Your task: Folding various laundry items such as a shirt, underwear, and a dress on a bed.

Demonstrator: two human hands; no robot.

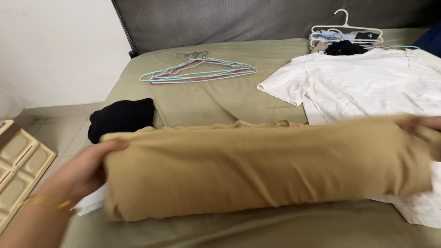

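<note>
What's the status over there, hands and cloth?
Left hand and right hand grip the tan garment's ends. White T-shirt lies behind it, partly beneath.

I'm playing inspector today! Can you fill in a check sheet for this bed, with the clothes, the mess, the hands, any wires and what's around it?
Surface: bed with an olive-green sheet, wrinkled.
Job's things: tan garment, folded into a long band, held at both ends.
Clutter: white T-shirt spread flat; black folded garment at the bed's left edge; loose wire hangers; white plastic hanger on a small pile of clothes.
Grips: left hand grips the tan garment's left end; right hand holds its right end, mostly hidden.
Cables: nothing seen.
Surroundings: dark grey headboard, white wall, tiled floor, beige panelled board at left.
</note>
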